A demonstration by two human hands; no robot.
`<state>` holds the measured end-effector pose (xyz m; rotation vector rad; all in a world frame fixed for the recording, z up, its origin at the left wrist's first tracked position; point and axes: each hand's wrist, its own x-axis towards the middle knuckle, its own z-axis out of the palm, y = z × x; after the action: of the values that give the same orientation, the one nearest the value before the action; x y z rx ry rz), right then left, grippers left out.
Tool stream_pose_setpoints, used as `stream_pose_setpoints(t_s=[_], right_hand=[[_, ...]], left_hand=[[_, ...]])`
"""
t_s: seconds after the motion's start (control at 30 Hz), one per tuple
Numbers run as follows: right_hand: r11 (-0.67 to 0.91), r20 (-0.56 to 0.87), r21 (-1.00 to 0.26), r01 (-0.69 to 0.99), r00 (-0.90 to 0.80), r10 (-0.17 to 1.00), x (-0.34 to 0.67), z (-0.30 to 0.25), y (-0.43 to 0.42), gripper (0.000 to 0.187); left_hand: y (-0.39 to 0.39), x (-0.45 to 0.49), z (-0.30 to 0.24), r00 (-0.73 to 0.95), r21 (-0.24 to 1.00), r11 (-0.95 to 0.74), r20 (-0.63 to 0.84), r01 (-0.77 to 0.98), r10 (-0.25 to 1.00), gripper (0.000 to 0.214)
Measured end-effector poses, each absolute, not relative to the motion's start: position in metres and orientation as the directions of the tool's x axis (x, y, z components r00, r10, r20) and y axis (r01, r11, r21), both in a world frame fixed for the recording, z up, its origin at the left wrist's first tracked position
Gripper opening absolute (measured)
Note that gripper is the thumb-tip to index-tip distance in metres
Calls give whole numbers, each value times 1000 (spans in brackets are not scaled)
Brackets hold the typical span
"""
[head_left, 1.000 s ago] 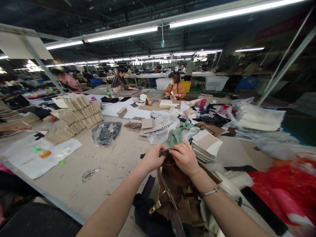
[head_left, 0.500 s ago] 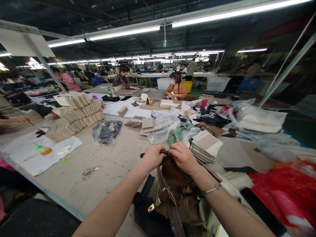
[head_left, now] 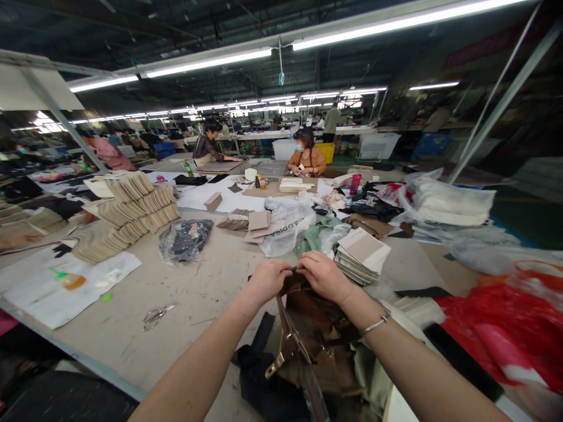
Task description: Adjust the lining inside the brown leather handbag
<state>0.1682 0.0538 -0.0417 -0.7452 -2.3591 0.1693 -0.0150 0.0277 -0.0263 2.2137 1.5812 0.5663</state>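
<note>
Here your left hand (head_left: 266,281) and right hand (head_left: 324,275) are both clamped on the top edge of the brown leather bag (head_left: 316,340), which stands on the worktable (head_left: 206,287) just before you, scissors (head_left: 157,315) lying well apart to its left.

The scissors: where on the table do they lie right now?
In the head view, the scissors lie flat on the table, left of the left hand, below the black plastic-wrapped bundle.

A scuffed beige worktable (head_left: 206,281) carries scissors (head_left: 157,315), stacked card pieces (head_left: 127,217) and plastic bags (head_left: 288,225)
</note>
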Motion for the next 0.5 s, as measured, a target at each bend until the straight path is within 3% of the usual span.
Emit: stream_pose_setpoints(t_s=[0.17, 0.3, 0.5], right_hand=[[825, 541, -290, 486, -628, 560, 172, -40, 53, 11], [833, 559, -235, 501, -632, 537, 170, -37, 48, 11], [729, 616, -266, 631, -470, 632, 156, -45, 42, 11]], left_hand=[[27, -19, -21, 347, 524, -338, 84, 782, 934, 22], [26, -18, -19, 268, 566, -258, 67, 783, 961, 28], [27, -14, -27, 199, 577, -225, 108, 785, 974, 21]])
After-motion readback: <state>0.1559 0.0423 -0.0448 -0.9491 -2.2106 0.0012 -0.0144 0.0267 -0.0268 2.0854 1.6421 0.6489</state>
